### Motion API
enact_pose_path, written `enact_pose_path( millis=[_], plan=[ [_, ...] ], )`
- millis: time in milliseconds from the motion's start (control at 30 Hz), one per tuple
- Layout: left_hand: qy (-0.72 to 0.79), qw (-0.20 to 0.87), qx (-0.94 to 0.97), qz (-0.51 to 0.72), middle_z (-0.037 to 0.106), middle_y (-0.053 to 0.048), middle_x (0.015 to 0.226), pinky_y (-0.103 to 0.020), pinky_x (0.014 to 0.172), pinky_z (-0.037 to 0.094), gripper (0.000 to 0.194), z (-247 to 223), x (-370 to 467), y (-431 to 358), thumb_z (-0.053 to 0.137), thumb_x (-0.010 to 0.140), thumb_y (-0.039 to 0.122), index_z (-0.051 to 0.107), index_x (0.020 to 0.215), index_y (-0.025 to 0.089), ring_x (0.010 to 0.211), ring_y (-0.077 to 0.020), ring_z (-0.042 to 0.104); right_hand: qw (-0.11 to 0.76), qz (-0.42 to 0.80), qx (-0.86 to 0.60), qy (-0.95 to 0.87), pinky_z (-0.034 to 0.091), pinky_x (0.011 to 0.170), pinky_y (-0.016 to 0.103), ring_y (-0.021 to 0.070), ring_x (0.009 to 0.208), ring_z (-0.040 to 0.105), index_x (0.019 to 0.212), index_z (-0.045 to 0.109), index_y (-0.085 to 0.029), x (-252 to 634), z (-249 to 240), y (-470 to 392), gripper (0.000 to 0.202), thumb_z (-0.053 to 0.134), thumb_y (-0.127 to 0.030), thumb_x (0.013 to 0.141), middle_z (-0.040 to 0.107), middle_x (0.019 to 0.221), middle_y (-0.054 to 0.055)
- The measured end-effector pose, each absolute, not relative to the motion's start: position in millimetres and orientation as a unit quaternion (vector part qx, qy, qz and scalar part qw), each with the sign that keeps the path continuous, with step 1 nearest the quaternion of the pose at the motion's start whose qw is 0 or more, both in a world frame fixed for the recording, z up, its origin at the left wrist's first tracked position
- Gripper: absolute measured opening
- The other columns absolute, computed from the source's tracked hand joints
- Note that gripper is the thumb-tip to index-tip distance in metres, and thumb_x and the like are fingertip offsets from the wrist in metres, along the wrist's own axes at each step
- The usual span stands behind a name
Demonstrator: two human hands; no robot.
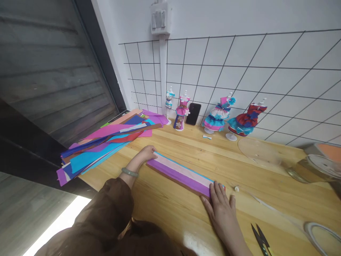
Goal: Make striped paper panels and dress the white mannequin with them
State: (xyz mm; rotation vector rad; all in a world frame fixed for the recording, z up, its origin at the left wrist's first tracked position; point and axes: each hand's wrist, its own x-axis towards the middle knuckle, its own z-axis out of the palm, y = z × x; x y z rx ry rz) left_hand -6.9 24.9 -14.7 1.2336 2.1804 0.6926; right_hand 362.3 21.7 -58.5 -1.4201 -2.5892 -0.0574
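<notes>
A long folded strip of layered crepe paper [183, 175], striped light blue, pale pink, purple and brown, lies slantwise on the wooden table. At its far left end, my left hand [148, 153] is closed on the corner, its thumb over the paper; some fingers are hidden. My right hand [221, 204] rests flat on the strip's right end, fingers stretched out and thumb apart along the near edge. A bit of red shows beside those fingertips. Just right of that hand sits a small white piece [236, 188] with a thin pale ribbon [262, 202] running from it.
Colourful paper sheets [106, 145] are heaped at the left. Small dress forms in paper outfits [215, 117] and a phone [193, 113] stand along the gridded wall. Dark-bladed snips [259, 236], a white ribbon roll [319, 231] and a clear round container [317, 169] lie right.
</notes>
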Motion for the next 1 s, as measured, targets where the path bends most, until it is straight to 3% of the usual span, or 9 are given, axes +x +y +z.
enact_pose_path(
  millis=[167, 400, 700, 1000],
  plan=[
    [0.782, 0.313, 0.482, 0.24, 0.035, 0.008, 0.045, -0.021, 0.044, 0.024, 0.018, -10.8, -8.7, 25.8, 0.066, 0.049, 0.026, 0.051, 0.053, 0.015, 0.043, -0.0066, 0.032, 0.1, 0.005, -0.481, -0.871, 0.016, 0.1, 0.058, 0.0297, 0.13, 0.023, 0.131, 0.037, -0.006, 360.3, -55.4, 20.8, 0.067, 0.02, -0.053, 0.088, 0.033, 0.138, 0.019],
    [0.738, 0.346, 0.52, 0.257, 0.042, 0.007, 0.051, -0.021, 0.049, 0.027, 0.027, -7.1, -8.6, 23.5, 0.064, 0.054, 0.037, 0.051, 0.059, 0.015, 0.048, -0.0076, 0.037, 0.116, 0.036, -0.487, -0.865, 0.013, 0.102, 0.056, 0.0293, 0.13, 0.023, 0.133, 0.036, -0.008, 357.0, -47.8, 19.6, 0.064, 0.028, -0.053, 0.087, 0.032, 0.139, 0.018],
    [0.701, 0.421, 0.455, 0.353, 0.054, 0.005, 0.065, -0.021, 0.054, 0.037, 0.047, 3.2, -3.7, 12.9, 0.072, 0.049, 0.041, 0.051, 0.083, 0.017, 0.055, -0.0097, 0.05, 0.138, 0.06, -0.483, -0.862, 0.013, 0.103, 0.056, 0.0293, 0.13, 0.023, 0.132, 0.037, -0.01, 358.3, -48.4, 21.0, 0.063, 0.029, -0.053, 0.087, 0.032, 0.139, 0.018],
    [0.706, 0.382, 0.459, 0.382, 0.058, 0.0, 0.067, -0.025, 0.059, 0.041, 0.067, 22.5, 5.6, 6.7, 0.073, 0.051, 0.044, 0.053, 0.108, 0.015, 0.063, -0.0143, 0.054, 0.145, 0.061, -0.487, -0.859, 0.013, 0.103, 0.055, 0.0289, 0.13, 0.024, 0.131, 0.039, -0.011, 357.6, -49.1, 21.4, 0.061, 0.032, -0.052, 0.087, 0.033, 0.138, 0.017]
  ],
)
